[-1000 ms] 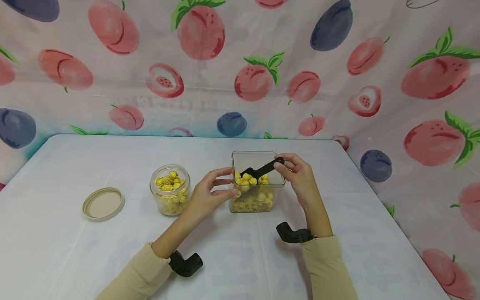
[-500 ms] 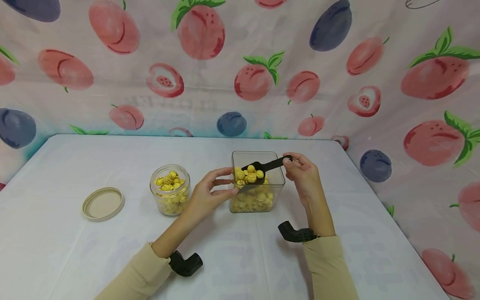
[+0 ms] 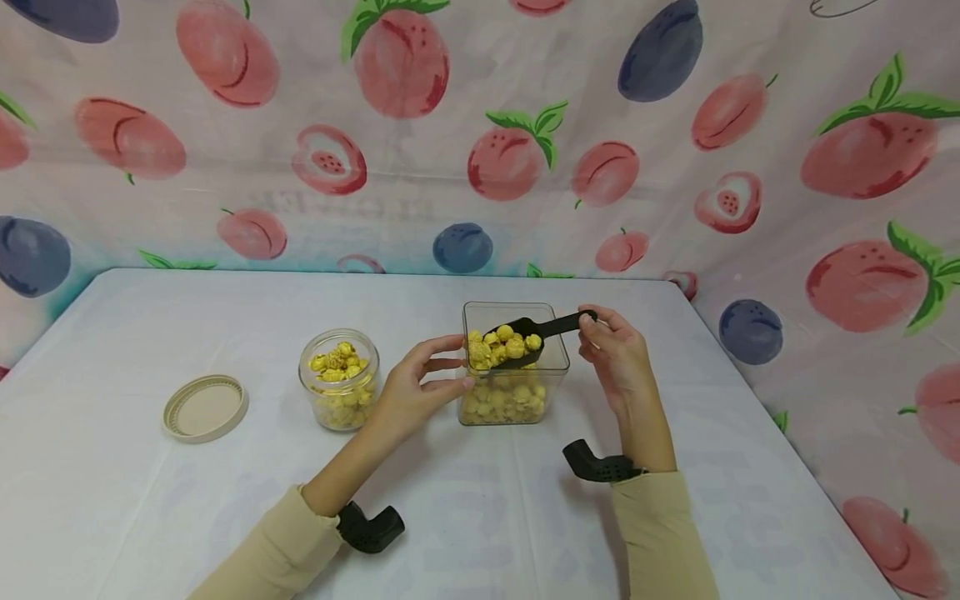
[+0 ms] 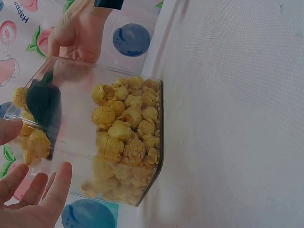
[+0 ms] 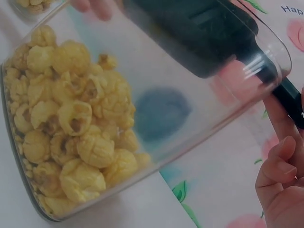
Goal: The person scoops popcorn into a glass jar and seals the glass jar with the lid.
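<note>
A clear square container partly filled with yellow popcorn stands on the table. My left hand touches its left side with thumb and fingers spread; in the left wrist view those fingers look fairly straight. My right hand pinches the end of a black scoop's handle between thumb and fingers, to the right of the container's rim. The scoop's bowl is within the upper part of the container, above the popcorn heap, and carries several popcorn pieces.
To the left stands an uncovered round glass jar with popcorn inside. A beige round lid lies further left on the white tablecloth. A fruit-printed cloth hangs behind the table.
The scoop has come up out of the popcorn and shifted right, now loaded with pieces. My right hand has moved right with it; my left hand stays on the container.
</note>
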{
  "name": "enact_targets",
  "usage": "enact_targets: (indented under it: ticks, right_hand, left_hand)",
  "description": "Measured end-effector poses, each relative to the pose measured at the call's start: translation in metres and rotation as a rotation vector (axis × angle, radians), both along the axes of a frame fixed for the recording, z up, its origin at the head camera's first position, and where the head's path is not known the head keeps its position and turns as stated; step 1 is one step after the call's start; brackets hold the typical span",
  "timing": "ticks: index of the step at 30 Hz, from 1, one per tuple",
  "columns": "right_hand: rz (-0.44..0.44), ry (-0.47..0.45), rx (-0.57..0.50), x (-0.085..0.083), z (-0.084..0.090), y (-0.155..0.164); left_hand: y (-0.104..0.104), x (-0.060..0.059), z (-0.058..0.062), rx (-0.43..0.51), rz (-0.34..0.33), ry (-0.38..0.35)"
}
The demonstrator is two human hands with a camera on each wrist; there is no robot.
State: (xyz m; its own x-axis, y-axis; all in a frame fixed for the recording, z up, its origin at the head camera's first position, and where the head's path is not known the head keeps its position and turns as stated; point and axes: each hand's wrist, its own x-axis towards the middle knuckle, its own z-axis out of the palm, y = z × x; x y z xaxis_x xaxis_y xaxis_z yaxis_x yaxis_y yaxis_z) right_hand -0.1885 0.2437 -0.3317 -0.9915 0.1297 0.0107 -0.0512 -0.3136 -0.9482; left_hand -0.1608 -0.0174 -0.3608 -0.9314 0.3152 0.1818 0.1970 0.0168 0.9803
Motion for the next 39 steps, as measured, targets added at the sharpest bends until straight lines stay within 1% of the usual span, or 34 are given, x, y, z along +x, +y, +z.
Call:
enact_targets:
  ticks: [5,10,14,16,19,26,30,33,36,39]
  right_hand:
    - [0.031,0.019,0.016,0.000,-0.001,0.003]
    - [0.065,0.055,0.053,0.001,0.000,-0.003]
    - [0.059,0.054,0.096,0.002,0.001,-0.008]
    - [0.050,0.046,0.097,0.002,0.002,-0.009]
    - [0.036,0.030,0.060,0.001,0.002,-0.008]
    - [0.009,-0.015,-0.079,-0.001,-0.002,-0.001]
    - [0.002,-0.008,-0.103,-0.003,-0.004,0.004]
    - [0.026,0.005,-0.086,-0.002,-0.003,0.007]
    - [0.060,0.017,-0.034,-0.001,-0.002,0.008]
    - [0.081,0.030,0.024,0.000,-0.002,0.007]
  left_hand:
    - [0.000,0.001,0.000,-0.002,0.004,-0.003]
    - [-0.001,0.001,0.001,-0.002,0.003,-0.002]
    - [0.000,0.001,0.000,0.004,0.000,-0.008]
    - [0.000,0.001,0.000,0.004,-0.001,-0.008]
    - [-0.001,0.001,0.000,0.002,-0.001,-0.008]
    - [0.000,0.001,0.000,-0.001,-0.008,-0.013]
    - [0.000,0.001,0.000,-0.009,-0.002,-0.018]
    - [-0.001,0.001,0.001,-0.035,0.010,-0.005]
    - [-0.001,0.001,0.000,-0.051,0.013,0.004]
    - [-0.001,0.001,0.000,-0.046,0.009,0.000]
